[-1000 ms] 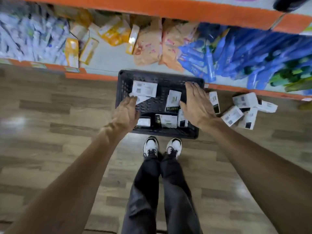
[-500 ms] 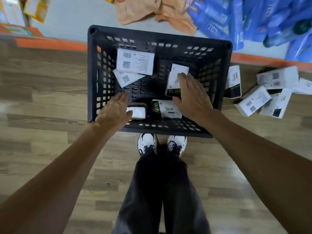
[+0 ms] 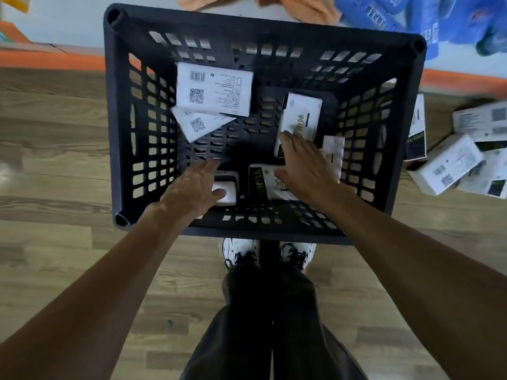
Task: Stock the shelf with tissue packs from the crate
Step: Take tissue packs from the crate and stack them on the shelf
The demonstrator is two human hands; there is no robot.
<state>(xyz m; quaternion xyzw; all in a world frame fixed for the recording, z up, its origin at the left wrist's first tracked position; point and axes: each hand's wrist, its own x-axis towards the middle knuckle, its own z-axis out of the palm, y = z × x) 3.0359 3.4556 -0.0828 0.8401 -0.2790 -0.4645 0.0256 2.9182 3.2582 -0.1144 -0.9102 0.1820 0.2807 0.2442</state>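
Observation:
A dark slotted plastic crate (image 3: 120,127) stands on the floor in front of my feet, holding several white tissue packs. Both hands reach down into it. My left hand (image 3: 192,187) hovers with spread fingers over a small white pack (image 3: 226,194) at the near side, its thumb resting on that pack. My right hand (image 3: 307,165) lies flat, fingers apart, across a green-lettered pack (image 3: 263,182), its fingertips touching an upright pack (image 3: 301,116). Two packs with QR codes (image 3: 214,89) lie at the far left of the crate.
The bottom shelf (image 3: 68,26) with its orange edge runs just behind the crate, holding orange bags (image 3: 301,6) and blue packages (image 3: 397,15). Several more white tissue packs (image 3: 447,163) lie on the wooden floor to the crate's right. My shoes (image 3: 269,253) stand against the crate's near wall.
My head has dropped closer to the crate, so it fills more of the view. Both hands have sunk deeper inside, the right hand's fingertips now against the upright pack.

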